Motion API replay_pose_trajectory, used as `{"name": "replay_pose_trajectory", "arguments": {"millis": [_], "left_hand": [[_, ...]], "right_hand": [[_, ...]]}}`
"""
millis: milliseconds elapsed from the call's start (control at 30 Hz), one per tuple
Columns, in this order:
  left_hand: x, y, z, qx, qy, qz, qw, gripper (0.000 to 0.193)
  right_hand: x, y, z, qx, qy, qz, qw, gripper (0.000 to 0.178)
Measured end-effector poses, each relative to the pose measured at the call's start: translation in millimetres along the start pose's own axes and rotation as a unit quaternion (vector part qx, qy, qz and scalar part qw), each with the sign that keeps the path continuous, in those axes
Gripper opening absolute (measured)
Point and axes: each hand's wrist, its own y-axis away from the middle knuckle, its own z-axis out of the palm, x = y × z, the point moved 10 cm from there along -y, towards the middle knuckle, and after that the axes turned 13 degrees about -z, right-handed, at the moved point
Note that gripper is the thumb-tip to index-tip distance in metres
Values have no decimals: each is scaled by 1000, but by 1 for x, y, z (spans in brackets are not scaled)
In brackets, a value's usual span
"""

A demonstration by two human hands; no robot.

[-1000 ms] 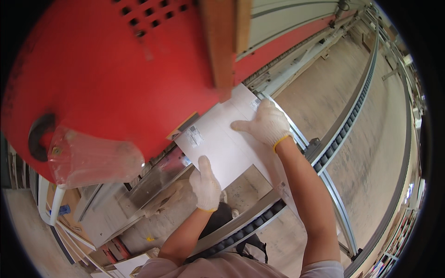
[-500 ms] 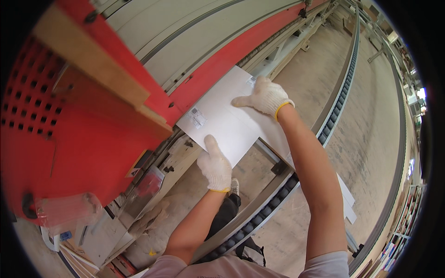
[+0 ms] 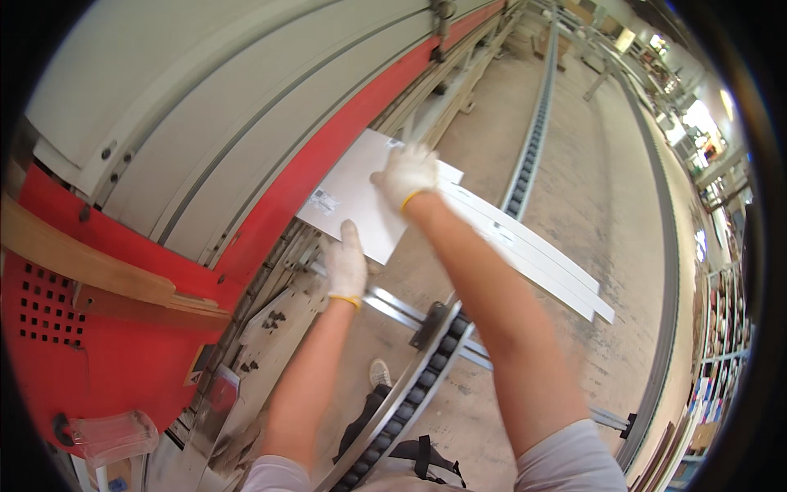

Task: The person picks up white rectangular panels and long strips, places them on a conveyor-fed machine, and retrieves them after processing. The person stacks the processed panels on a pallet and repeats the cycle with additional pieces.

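A white rectangular panel (image 3: pixel 357 190) with printed labels lies tilted at the red edge of the large machine. My left hand (image 3: pixel 344 261), in a white knit glove with a yellow cuff, grips the panel's near edge, thumb on top and fingers underneath. At the far right edge, my gloved right hand (image 3: pixel 407 172) holds the same panel; part of its grip is hidden. Long narrow white strips (image 3: pixel 525 250) stretch out to the right from beside the right hand, one bearing a label. Whether the right fingers also touch these strips, I cannot tell.
To the left stands the machine's red housing (image 3: pixel 106 369) with a wooden rail (image 3: pixel 98 254). A roller track (image 3: pixel 438 361) runs close in front of me, and another roller rail (image 3: pixel 529 156) stretches away. Racks of boards (image 3: pixel 721 353) stand at the right.
The view has turned and shifted, so more of the machine and the long strips show. Both hands still hold the panel, now lying farther up and left in the picture.
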Motion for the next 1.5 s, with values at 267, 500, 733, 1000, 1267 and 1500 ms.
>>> {"name": "replay_pose_trajectory", "arguments": {"millis": [267,500,733,1000,1267,1500], "left_hand": [[38,28,23,-205,-153,48,965,88],[-67,225,-116,-204,-65,-7,977,60],[-277,492,-338,139,199,-158,957,41],[-338,664,-340,93,-383,-14,919,18],[-395,777,-402,375,-236,128,887,25],[-607,956,-509,341,-344,-140,864,16]], "right_hand": [[-33,288,8,316,-276,-75,905,48],[-41,554,80,124,-418,9,900,39],[-72,660,161,-120,-320,-121,932,41],[-172,674,188,-96,-229,-392,886,50],[-397,781,203,-142,-102,-668,723,52],[-582,1033,261,-231,62,-815,528,48]]}}
